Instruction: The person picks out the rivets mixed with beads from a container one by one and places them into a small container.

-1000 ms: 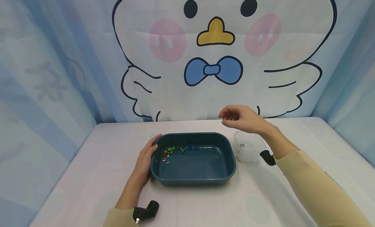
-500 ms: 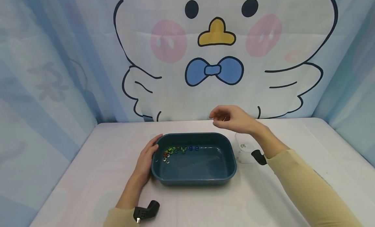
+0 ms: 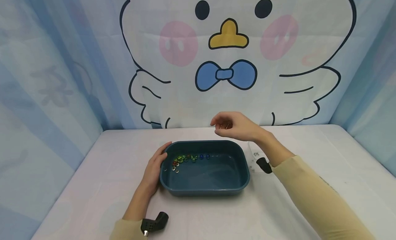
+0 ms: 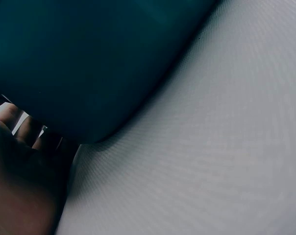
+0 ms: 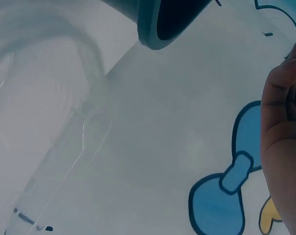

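While the tub point(image 3: 204, 180) is gripped by the left hand point(image 3: 153, 167), apparently for steadiness, nothing can be confirmed within the curled right hand point(image 3: 235, 126).

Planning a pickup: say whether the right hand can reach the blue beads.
Probably yes: the right hand is near and nothing covers the blue beads in the tray, though that hand may hold something.

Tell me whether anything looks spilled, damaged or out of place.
Nothing stands out: the dark teal tray sits upright, looks undamaged, and the colored marbles lie inside it. The clear container is partly hidden, so I cannot judge it.
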The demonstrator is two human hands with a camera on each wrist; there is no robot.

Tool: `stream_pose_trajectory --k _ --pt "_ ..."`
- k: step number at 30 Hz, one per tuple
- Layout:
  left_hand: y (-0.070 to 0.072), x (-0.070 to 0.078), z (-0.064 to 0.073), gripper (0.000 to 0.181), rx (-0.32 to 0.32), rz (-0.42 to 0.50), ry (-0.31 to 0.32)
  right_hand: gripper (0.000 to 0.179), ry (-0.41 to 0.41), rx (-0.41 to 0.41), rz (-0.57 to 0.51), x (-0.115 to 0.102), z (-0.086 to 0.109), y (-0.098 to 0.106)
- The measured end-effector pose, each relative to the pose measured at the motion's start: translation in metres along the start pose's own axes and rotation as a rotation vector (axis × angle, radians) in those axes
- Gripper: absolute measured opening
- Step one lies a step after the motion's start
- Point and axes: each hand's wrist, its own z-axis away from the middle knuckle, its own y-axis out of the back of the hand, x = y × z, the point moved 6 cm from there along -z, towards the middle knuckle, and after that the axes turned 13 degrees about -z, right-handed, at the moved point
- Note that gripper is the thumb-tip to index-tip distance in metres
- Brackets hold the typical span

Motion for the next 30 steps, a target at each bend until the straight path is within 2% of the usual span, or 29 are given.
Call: stream_pose_trajectory --k 11,20,30 --pt "0.001 -0.003 0.001 0.047 0.012 -0.019 0.021 0.022 0.020 -0.033 -0.038 -0.006 -0.014 -0.018" --pt "0.001 -0.001 0.000 0.047 0.004 -0.013 0.004 0.022 0.042 -0.044 -0.036 -0.012 -0.023 -0.027" --pt "0.001 -0.001 0.000 0.047 0.008 -0.024 0.016 0.023 0.041 -0.092 -0.054 -0.014 -0.033 -0.044"
